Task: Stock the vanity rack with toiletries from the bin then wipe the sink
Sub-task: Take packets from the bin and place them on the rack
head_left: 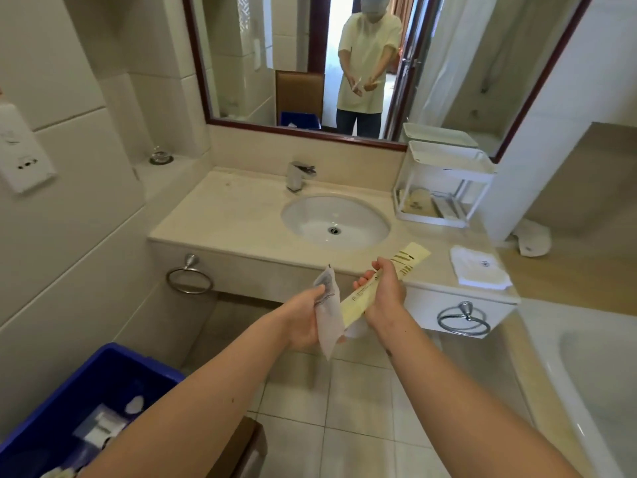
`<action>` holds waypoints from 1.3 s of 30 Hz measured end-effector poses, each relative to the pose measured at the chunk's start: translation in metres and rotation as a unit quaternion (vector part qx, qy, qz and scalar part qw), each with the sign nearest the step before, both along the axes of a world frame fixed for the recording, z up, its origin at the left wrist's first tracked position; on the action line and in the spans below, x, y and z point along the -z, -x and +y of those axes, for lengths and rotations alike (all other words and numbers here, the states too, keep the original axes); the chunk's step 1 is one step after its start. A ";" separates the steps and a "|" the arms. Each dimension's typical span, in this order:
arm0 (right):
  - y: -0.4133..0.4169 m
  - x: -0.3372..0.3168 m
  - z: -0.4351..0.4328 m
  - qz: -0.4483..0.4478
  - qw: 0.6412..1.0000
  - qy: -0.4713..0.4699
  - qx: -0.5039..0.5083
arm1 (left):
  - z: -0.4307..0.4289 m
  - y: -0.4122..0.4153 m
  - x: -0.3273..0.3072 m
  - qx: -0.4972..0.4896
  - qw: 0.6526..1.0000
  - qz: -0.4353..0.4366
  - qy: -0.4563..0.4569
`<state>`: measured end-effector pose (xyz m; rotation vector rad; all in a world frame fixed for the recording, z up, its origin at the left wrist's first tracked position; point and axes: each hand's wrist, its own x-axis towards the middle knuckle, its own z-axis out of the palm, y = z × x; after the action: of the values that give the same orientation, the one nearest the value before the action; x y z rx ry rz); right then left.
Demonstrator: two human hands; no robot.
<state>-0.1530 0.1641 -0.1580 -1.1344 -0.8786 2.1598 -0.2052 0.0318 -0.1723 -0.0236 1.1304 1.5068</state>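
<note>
- Holding one toiletry packet in each hand, the person stands in front of the counter, and both packets are well short of the rack.
- The long yellow packet is in the right hand, whose fingers are wrapped round its middle. Its upper end slants up over the counter's front edge and its lower end points toward the other hand.
- The white sachet is pinched near its top between the thumb and fingers of the left hand, and the rest hangs below.
- Both look light, thin and bendable, probably with a slick wrapper. The long one is best held mid-length so that neither end droops. The sachet can be taken by an edge and needs only a light pinch.
- The rack stands on the counter just right of the sink, against the mirror frame. Its lower tier holds some pale packets, too jumbled to count.
- Counted: two packets in hand, one rack of two tiers, and one blue bin at lower left with more packets inside. There is also one folded white cloth on the counter and two towel rings under its front.
</note>
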 end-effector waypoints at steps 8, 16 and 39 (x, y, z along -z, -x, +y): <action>-0.033 0.012 0.095 0.020 0.998 0.025 -0.049 | 0.111 -0.032 -0.009 -0.070 0.994 -0.081 -0.028; -0.066 0.008 0.181 0.028 0.986 -0.008 -0.164 | 0.202 -0.048 -0.001 -0.084 0.993 -0.070 -0.039; -0.048 0.013 0.376 -0.099 0.983 -0.071 -0.138 | 0.390 0.039 0.018 -0.047 0.965 0.236 0.106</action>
<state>-0.1049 0.5400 -0.1708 -1.2319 -1.3252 2.1807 -0.2446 0.4219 -0.1906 0.1444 1.6898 1.5091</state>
